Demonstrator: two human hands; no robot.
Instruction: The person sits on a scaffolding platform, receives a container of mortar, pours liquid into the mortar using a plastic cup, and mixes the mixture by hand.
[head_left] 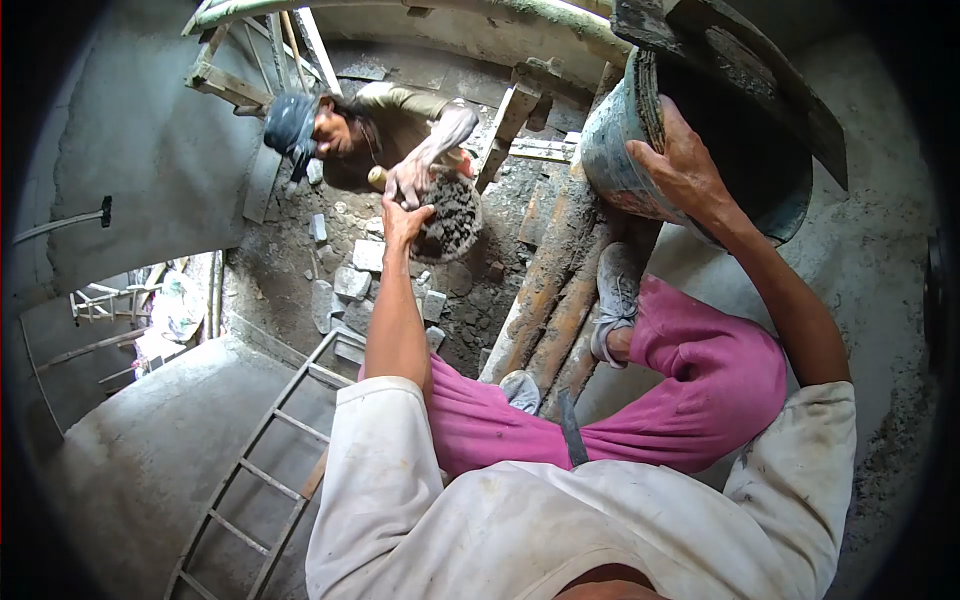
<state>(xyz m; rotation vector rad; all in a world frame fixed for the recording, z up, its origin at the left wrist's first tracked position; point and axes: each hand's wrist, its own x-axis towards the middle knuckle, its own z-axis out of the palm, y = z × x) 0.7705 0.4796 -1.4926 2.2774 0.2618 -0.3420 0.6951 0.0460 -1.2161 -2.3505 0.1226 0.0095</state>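
My left hand (pixel 404 222) is closed at the near-left edge of a round bucket of mortar (pixel 450 222). A co-worker's hand (pixel 412 178) meets mine at that edge, so the exact grip is partly hidden. A short wooden handle (pixel 377 178) sticks out beside the co-worker's fingers; what it belongs to is hidden. On the right, my right hand (pixel 688 168) is wrapped over the mortar-crusted rim of a large bucket (pixel 615 150), which tilts with its dark opening toward me.
Below me stands the co-worker (pixel 350 140) in a dark cap. Muddy poles (pixel 545 310) run under my feet. A ladder (pixel 270 450) leans at lower left. Broken blocks (pixel 352 283) litter the floor. Dark boards (pixel 760 80) lie across the large bucket's top.
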